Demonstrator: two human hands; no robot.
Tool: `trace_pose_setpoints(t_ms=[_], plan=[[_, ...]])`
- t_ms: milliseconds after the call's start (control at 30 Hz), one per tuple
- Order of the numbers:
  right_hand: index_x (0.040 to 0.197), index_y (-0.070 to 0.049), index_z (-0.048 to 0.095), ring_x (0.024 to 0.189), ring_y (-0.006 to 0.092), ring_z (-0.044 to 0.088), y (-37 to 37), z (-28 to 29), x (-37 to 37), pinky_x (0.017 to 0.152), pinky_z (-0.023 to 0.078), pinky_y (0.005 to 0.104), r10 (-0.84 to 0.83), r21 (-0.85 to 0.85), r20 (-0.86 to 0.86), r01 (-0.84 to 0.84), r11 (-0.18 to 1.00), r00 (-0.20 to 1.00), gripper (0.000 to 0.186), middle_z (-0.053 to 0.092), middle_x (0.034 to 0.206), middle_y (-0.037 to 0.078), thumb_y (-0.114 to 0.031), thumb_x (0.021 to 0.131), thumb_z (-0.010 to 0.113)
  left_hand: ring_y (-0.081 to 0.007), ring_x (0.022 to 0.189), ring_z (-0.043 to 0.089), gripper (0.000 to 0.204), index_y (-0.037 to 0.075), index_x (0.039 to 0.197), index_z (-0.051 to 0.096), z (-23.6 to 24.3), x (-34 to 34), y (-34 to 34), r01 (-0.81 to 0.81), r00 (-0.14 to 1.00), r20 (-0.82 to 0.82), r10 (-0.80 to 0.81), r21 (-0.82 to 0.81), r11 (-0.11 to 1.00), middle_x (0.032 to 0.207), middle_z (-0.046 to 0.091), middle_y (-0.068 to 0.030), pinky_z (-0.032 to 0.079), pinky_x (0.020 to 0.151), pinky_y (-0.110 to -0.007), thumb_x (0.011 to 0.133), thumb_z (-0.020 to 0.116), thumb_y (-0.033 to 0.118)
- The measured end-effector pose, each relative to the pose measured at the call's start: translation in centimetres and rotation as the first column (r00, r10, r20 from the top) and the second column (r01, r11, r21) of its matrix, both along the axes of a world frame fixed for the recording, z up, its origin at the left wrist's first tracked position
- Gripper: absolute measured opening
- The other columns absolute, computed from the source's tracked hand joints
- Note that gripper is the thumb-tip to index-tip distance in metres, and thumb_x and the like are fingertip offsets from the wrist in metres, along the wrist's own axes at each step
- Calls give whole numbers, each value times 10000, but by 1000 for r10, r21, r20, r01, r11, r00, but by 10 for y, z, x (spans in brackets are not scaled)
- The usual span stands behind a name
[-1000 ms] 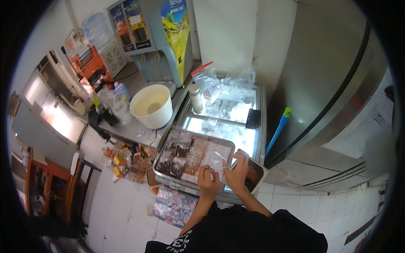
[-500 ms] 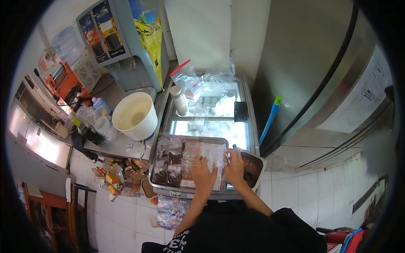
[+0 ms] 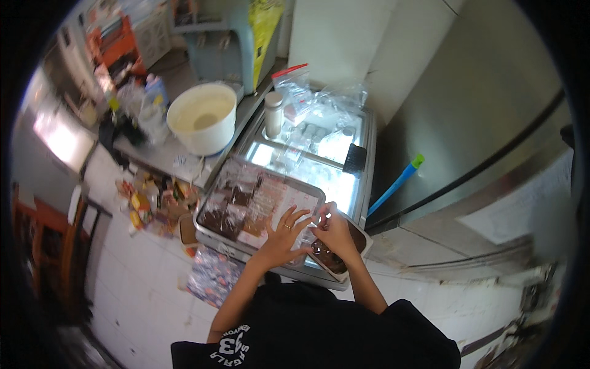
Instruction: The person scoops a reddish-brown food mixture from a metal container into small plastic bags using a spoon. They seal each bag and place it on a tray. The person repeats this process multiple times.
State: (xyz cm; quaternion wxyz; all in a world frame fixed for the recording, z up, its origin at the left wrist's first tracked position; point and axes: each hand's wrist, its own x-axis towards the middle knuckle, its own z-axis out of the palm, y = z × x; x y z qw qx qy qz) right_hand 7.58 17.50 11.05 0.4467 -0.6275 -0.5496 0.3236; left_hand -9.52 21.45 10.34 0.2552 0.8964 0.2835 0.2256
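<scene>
My left hand (image 3: 284, 237) has its fingers spread over the near right corner of a metal tray (image 3: 206, 204), which holds small clear bags of brown contents (image 3: 224, 215) and paler packets (image 3: 264, 203). My right hand (image 3: 333, 230) pinches a clear plastic bag (image 3: 305, 237) at the tray's right edge; the bag is partly hidden by my hands. Just beside it is a rectangular container (image 3: 362, 246) with dark brown contents. Both rest on a glass-topped chest freezer (image 3: 362, 126).
A counter (image 3: 138, 150) at left bears a white tub (image 3: 200, 129), bottles and bags. A silver bottle (image 3: 273, 117) and plastic bags (image 3: 295, 83) are on the freezer. A blue-and-green rod (image 3: 393, 187) leans beside a steel cabinet (image 3: 461, 123). Packages (image 3: 147, 203) are piled on the floor.
The view has shifted and tilted. My left hand's fingers have spread apart from the plastic bag. The bag is lower, at the tray's right edge, with my right hand still pinching it.
</scene>
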Motion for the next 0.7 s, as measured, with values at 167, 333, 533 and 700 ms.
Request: trace_pose_setpoints(t_ms=[167, 333, 533, 700], plan=[[919, -19, 487, 623, 86, 520, -3, -27, 50, 532, 436, 224, 61, -219, -281, -126, 968, 958, 297, 491, 745, 28, -121, 739, 700, -217, 1207, 328, 565, 105, 1294, 330, -33, 7, -37, -78, 944, 258, 204, -428, 900, 1257, 389, -89, 128, 978, -453, 844, 533, 381], [765, 14, 553, 645, 219, 584, -11, -90, 88, 579, 462, 335, 247, -495, 435, 1, 869, 866, 165, 579, 690, 149, -124, 757, 642, -250, 1141, 417, 475, 85, 1264, 293, -48, 15, -80, 119, 672, 506, 540, -794, 596, 1232, 415, -136, 292, 982, -342, 893, 511, 287], [790, 19, 527, 738, 370, 553, -25, -128, 84, 667, 426, 435, 78, -37, 322, -70, 997, 943, 185, 576, 746, 192, -135, 758, 626, -291, 1080, 487, 513, 108, 1268, 329, -62, 26, -145, 364, 423, 493, 761, -861, 355, 1255, 425, -135, 395, 923, -402, 878, 494, 397], [786, 5, 566, 705, 362, 571, -50, -98, 101, 635, 430, 424, 427, -77, 207, -420, 904, 880, 229, 586, 727, 186, -215, 773, 628, -297, 1072, 468, 579, 103, 1314, 319, -83, 25, -196, 266, 279, 278, 919, -942, 204, 1238, 432, -117, 394, 895, -423, 896, 362, 501]])
